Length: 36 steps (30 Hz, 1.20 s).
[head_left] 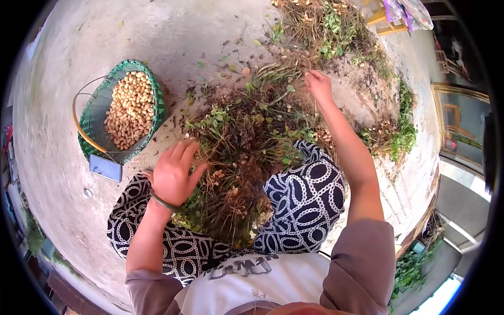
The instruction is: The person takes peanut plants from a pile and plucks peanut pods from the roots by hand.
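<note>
My left hand (175,173), with a bangle at the wrist, is held open above my knee, at the left edge of a heap of pulled peanut plants (236,152). Its fingers are apart and nothing is in them. Farther forward on the right, my right hand (318,85) is closed on the end of a bunch of peanut stems (283,71), which stretches to the left over the ground. Peanut pods and roots show in the heap between my legs. A green woven basket (158,100) holds many peanuts (128,110) to the left.
A phone (105,168) lies against the basket's near side. More peanut plants (325,26) are piled at the top right, beside a wooden stool (386,21) with a plastic bag. Green leaves (404,123) lie on the right. A framed glass panel (462,123) stands at the far right.
</note>
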{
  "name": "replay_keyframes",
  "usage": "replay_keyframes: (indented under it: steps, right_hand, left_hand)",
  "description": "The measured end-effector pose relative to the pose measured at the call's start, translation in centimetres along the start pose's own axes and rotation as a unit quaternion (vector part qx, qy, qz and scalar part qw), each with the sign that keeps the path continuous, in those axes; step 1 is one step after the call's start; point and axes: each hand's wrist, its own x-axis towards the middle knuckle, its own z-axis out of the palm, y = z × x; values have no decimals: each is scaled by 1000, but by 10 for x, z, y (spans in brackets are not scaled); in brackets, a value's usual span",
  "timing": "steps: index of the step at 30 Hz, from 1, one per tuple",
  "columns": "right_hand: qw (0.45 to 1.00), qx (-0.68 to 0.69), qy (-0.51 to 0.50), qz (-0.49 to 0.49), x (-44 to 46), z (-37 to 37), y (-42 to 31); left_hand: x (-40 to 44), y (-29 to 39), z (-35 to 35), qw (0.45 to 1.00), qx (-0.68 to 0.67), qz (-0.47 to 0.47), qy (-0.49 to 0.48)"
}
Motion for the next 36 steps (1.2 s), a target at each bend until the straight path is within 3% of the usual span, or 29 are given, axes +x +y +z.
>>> replay_keyframes:
  steps: [6,8,10,13,16,18,20,23,24,25,26,28,29,30,31,32,33,36]
  right_hand:
    - [966,-153,-157,-138,-139,17,-128]
    - [943,-212,-205,-155,-194,43,-156]
    - [918,-266,-238,-170,-245,71,-168]
    - [849,-331,-263,-318,-293,105,-157]
    - [797,-357,-267,-408,-313,130,-134]
    - [785,-330,-294,-435,-327,138,-130]
    - [752,-384,-328,-423,-336,137,-138]
    - [784,-171,-217,-556,-316,136,-146]
    - [802,-178,-155,-548,-310,134,-158]
    - [808,-214,-144,-529,-307,132,-166]
    - [811,-251,-131,-512,-302,131,-171]
    - [809,-353,-216,-417,-294,127,-152]
    - [813,-377,-248,-369,-294,130,-148]
    - [812,-400,-280,-320,-297,133,-144]
    - [786,-384,-239,-421,-300,135,-140]
    - [774,-389,-228,-444,-300,136,-137]
    - [762,-393,-217,-467,-300,138,-135]
    - [733,-398,-225,-504,-297,140,-133]
  left_hand:
    - [1,13,-26,981,-99,50,162]
    - [1,15,-4,961,-189,29,202]
    - [-5,17,26,955,-179,-23,236]
    - [-15,15,30,924,-317,-189,99]
    - [-19,-3,33,842,-475,-221,127]
    - [-25,-10,19,798,-526,-273,109]
    - [-30,-13,14,764,-566,-269,153]
    - [-38,-25,18,779,-551,-242,174]
    - [-42,-26,19,780,-551,-237,179]
    - [-47,-31,15,774,-561,-279,94]
    - [-49,-31,17,751,-603,-253,93]
    - [-52,-29,25,700,-680,-199,90]
    - [-53,-22,22,669,-703,-223,94]
    - [-52,-24,26,671,-698,-238,84]
    - [-50,-28,30,671,-693,-253,77]
    - [-48,-26,26,671,-688,-267,71]
    - [-43,-19,12,725,-641,-237,80]
    - [-37,-25,18,756,-600,-249,80]
